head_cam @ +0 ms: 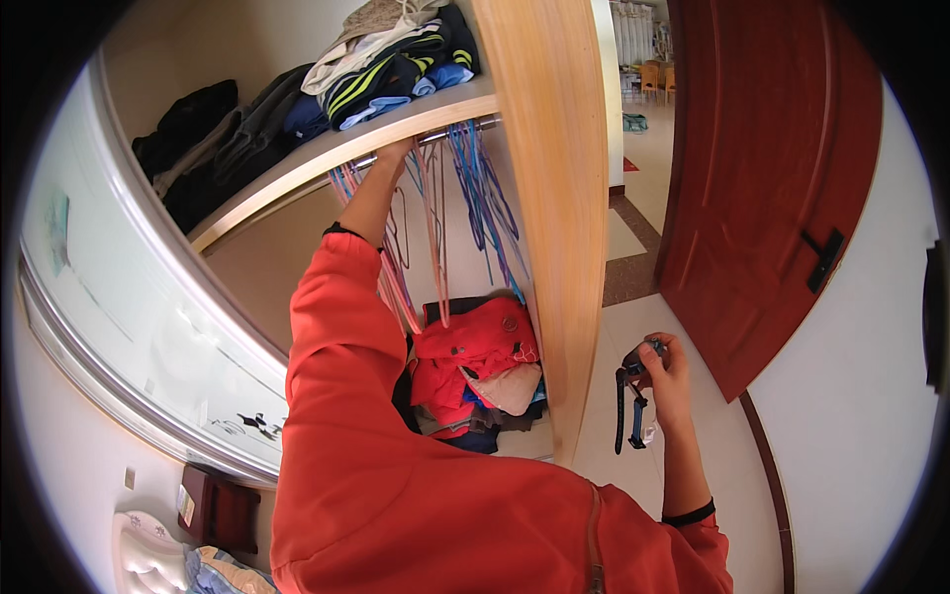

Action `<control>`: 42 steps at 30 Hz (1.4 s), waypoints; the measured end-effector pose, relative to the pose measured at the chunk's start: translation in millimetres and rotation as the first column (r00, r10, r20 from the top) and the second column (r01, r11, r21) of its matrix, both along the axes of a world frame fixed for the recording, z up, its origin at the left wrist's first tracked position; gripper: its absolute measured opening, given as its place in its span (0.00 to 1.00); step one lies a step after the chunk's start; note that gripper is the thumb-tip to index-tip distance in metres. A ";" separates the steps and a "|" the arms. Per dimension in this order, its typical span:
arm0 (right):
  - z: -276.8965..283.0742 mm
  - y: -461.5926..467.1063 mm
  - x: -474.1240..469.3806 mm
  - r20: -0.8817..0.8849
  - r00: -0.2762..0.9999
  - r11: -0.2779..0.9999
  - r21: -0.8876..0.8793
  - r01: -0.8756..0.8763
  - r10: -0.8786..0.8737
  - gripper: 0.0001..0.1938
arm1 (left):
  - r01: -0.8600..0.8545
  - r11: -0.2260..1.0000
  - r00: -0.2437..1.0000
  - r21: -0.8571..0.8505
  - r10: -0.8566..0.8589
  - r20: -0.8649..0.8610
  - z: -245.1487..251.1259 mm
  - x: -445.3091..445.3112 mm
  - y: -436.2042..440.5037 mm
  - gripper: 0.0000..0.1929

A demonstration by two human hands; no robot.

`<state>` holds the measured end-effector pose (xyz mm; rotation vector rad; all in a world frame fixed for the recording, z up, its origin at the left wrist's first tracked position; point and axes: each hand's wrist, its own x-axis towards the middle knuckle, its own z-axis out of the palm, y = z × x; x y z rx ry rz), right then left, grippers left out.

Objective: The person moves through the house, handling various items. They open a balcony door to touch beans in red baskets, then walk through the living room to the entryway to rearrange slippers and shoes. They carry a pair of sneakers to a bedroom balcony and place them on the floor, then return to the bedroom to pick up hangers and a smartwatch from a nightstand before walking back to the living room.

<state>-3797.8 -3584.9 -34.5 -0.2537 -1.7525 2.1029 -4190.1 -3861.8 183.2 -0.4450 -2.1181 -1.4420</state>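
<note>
My left hand (393, 151) is raised to the metal clothes rail (364, 161) under the wardrobe shelf, among the hangers. Its fingers are mostly hidden, so what it grips does not show. Pink hangers (433, 230) hang close beside it, and a bunch of blue and purple hangers (475, 185) is farther right on the rail. Out to the right of the wardrobe, my right hand (668, 364) pinches what look like wristwatches (631, 401); a black strap and a dark blue strap dangle below the fingers.
Folded clothes (393, 70) lie on the upper shelf (289, 185). A heap of clothes with a red garment (475, 334) fills the wardrobe's bottom. A wooden side panel (553, 223) separates the wardrobe from an open red door (757, 163). A glossy sliding door (171, 334) is at left.
</note>
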 end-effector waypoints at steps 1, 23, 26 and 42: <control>-1.0 2.9 -4.1 -0.003 1.000 1.000 0.001 -0.006 0.006 0.16 | -0.035 0.999 0.999 -0.030 0.036 0.008 -0.7 -11.3 -0.8 0.11; -18.7 178.7 -176.5 0.045 0.940 0.941 -0.036 -0.336 0.338 0.22 | -0.842 0.537 0.537 -0.057 0.821 -0.194 -235.6 221.3 -130.9 0.15; -27.6 204.8 -223.5 0.039 0.939 0.940 -0.029 -0.341 0.342 0.22 | -0.928 0.309 0.312 -0.207 0.950 0.019 -364.8 344.8 -85.6 0.16; -88.3 244.5 -513.1 0.192 0.892 0.810 0.374 -0.452 0.409 0.27 | 0.209 0.948 0.657 0.239 -0.317 0.684 -381.4 -42.4 283.0 0.33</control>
